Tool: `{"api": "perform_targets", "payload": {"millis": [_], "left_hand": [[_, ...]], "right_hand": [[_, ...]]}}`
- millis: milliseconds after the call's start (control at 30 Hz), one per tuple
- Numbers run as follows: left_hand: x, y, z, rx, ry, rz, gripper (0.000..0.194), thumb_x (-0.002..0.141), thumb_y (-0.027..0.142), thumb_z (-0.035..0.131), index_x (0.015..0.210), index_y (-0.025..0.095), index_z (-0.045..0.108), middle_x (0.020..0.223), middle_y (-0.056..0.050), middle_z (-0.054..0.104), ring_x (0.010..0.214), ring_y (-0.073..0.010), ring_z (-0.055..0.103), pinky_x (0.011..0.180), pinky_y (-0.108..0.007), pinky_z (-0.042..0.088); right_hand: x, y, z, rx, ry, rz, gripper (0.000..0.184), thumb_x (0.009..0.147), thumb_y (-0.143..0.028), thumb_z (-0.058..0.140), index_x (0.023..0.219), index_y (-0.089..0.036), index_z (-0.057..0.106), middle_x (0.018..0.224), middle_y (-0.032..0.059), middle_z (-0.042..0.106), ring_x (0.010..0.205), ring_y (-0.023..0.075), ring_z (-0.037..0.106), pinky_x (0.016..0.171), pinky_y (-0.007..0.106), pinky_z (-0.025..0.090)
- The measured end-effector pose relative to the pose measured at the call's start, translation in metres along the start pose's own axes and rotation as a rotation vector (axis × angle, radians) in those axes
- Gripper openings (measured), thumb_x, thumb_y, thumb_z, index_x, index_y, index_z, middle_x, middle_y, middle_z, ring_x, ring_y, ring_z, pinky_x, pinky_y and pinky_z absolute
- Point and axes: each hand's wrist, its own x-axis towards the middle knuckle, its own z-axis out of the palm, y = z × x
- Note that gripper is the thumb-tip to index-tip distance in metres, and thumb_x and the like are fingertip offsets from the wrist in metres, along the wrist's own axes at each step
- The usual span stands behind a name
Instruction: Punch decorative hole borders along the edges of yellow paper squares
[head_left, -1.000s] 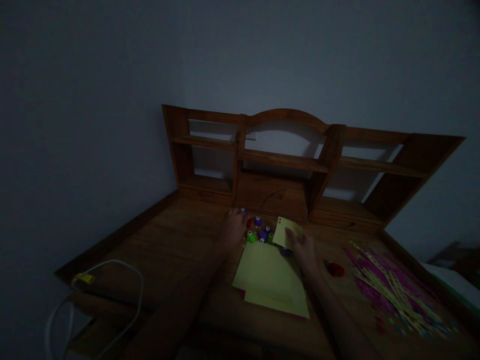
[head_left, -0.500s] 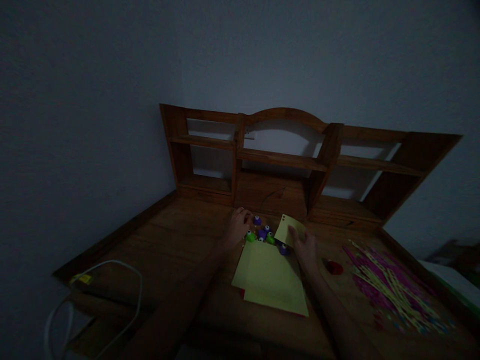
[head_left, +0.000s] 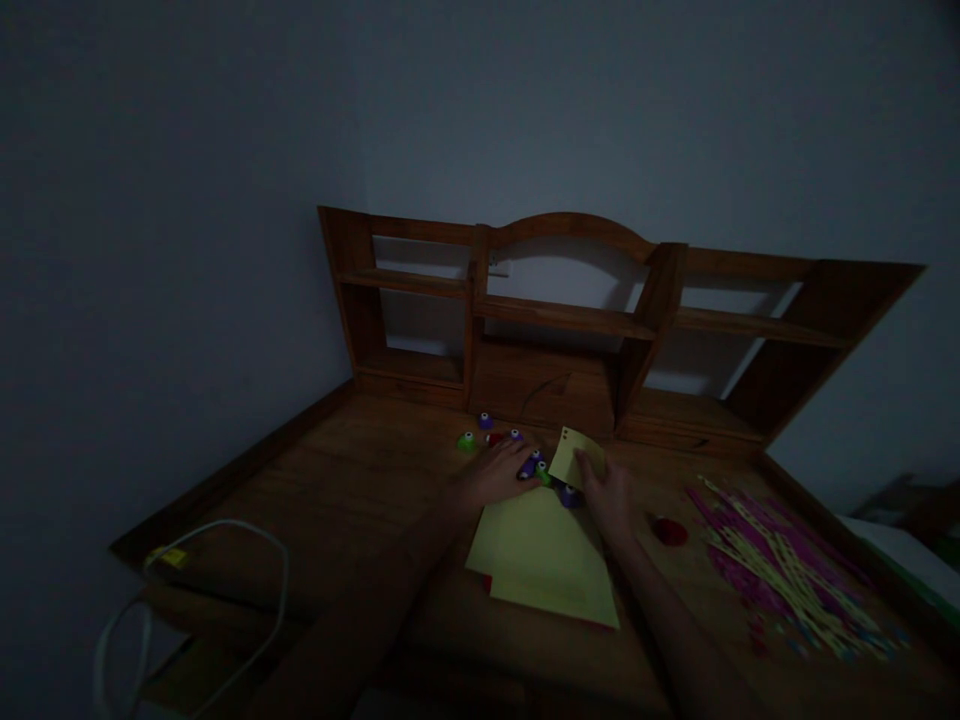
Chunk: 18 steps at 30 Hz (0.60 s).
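Note:
In the head view my right hand (head_left: 609,495) pinches a small yellow sheet of paper (head_left: 576,455) with a few dark holes near its top left corner. My left hand (head_left: 499,472) reaches over a cluster of small gadgets that look like craft punches, its fingers stretched out and the thumb beside a green one (head_left: 542,474). A purple one (head_left: 570,497) sits by the right wrist. Left of the cluster stand another green one (head_left: 466,441) and a purple one (head_left: 485,421). Larger yellow sheets (head_left: 547,560) lie below both hands, with red edges peeking out underneath.
A wooden shelf unit (head_left: 555,315) stands along the back of the desk (head_left: 337,490). At right lie a red round object (head_left: 670,531) and a heap of pink and yellow strips (head_left: 780,560). A white cable (head_left: 281,560) loops over the left front edge.
My left hand has moved right, over the cluster. One green and one purple gadget now stand farther left, and a red one shows between them and the cluster. My right hand still holds the small sheet.

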Motion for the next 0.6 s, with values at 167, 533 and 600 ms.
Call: {"api": "perform_targets", "payload": {"millis": [167,533,600], "left_hand": [[-0.0003,0.0011,-0.0007,0.013,0.000,0.115,0.052,0.090,0.038,0.057,0.140,0.031,0.044,0.135,-0.006,0.053,0.134,-0.0257,0.039,0.113,-0.042,0.028],[-0.0003,-0.0018,-0.0008,0.008,0.030,0.037,0.045,0.086,0.036,0.064,0.128,0.025,0.053,0.125,-0.008,0.056,0.120,-0.0244,0.050,0.103,-0.037,0.038],[0.0002,-0.0002,-0.0025,0.006,0.051,0.009,0.044,0.084,0.038,0.066,0.125,0.025,0.055,0.123,-0.008,0.057,0.117,-0.0246,0.051,0.101,-0.036,0.039]], "right_hand": [[-0.0018,0.0009,0.0035,0.007,-0.026,0.000,0.064,0.084,-0.068,0.045,0.102,-0.012,0.070,0.089,0.0156,0.074,0.078,0.0319,0.069,0.067,0.038,0.050],[0.0040,0.0061,-0.0005,0.062,0.069,0.068,0.063,0.079,-0.069,0.052,0.095,-0.011,0.070,0.087,0.0169,0.074,0.079,0.0328,0.068,0.068,0.038,0.049],[0.0058,0.0073,-0.0029,0.109,0.096,0.106,0.062,0.077,-0.068,0.055,0.092,-0.010,0.070,0.088,0.0175,0.073,0.080,0.0334,0.068,0.069,0.038,0.049]]}}
